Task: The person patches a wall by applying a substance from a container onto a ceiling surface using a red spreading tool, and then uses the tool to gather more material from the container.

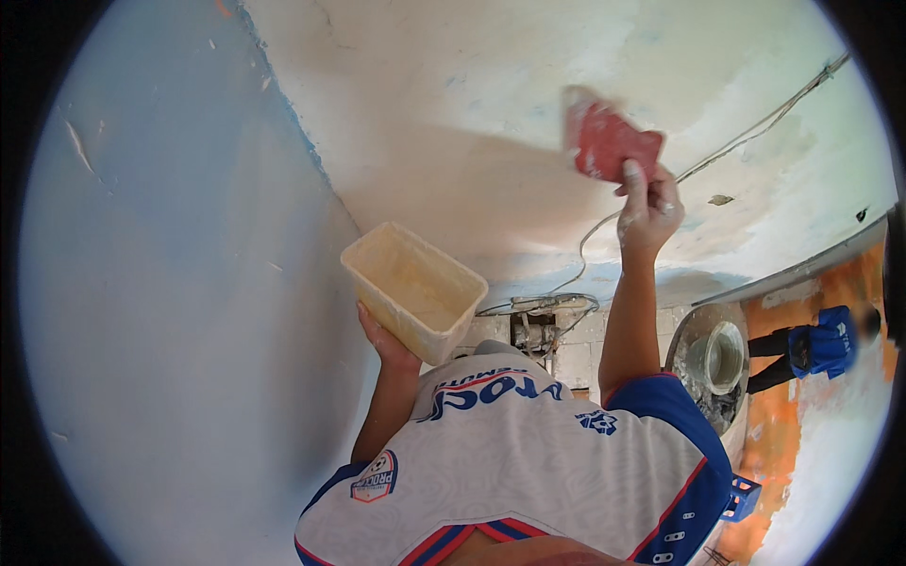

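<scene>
My left hand grips a cream rectangular plastic tub from beneath its side; its inside is coated with pale residue. My right hand, raised toward the upper right, holds a red flat-bladed scraper, slightly blurred, over the patchy off-white wall. Whether the scraper touches the wall I cannot tell. A smooth pale-blue wall stands at my left, meeting the off-white one along a rough blue-edged corner.
Cables run across the off-white wall down to a junction by grey tiles. At right, a bucket sits within a large round container, near a blue crate. A person in a blue shirt stands beside an orange, patchy wall.
</scene>
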The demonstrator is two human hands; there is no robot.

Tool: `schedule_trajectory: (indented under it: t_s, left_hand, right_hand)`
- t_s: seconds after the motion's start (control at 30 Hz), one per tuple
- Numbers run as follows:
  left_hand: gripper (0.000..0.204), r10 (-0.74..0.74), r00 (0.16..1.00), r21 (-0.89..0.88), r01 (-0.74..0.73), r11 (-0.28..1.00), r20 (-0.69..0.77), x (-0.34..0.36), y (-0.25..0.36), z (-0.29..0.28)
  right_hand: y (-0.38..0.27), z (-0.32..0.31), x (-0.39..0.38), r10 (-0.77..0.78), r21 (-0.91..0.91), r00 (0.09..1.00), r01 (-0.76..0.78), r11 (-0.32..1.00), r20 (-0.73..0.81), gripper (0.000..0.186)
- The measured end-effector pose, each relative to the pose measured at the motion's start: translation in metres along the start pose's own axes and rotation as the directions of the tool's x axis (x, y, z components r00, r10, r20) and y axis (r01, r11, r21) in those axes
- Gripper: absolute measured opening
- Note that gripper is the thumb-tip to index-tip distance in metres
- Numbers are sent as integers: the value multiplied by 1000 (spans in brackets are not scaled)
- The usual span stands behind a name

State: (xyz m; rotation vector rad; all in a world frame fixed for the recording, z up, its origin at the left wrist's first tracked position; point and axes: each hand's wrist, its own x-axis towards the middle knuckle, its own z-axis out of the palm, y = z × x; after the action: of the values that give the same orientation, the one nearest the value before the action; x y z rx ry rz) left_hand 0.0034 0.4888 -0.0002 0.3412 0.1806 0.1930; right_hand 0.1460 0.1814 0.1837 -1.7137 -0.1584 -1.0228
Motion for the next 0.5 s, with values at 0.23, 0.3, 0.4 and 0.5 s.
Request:
schedule_trajectory:
  t_s: [0.23, 0.3, 0.4, 0.5]
  left_hand:
    - [73, -6, 1000, 26, 6, 1000, -23, -1, 0, 0]
    - [73, 0, 1000, 30, 1, 1000, -30, -3, 1, 7]
    - [72, -14, 1000, 16, 15, 1000, -24, 0, 1, 7]
    - [71, -28, 999, 11, 29, 1000, -28, 0, 1, 12]
  right_hand:
    - [8, 18, 20, -66, -143, 996, 73, 987, 55, 21]
    - [-4, 10, 19, 31, 119, 991, -15, 993, -133, 18]
    - [5, 10, -5, 13, 80, 990, -25, 996, 141, 17]
    - [23, 29, -3, -339, -138, 916, 372, 918, 216, 20]
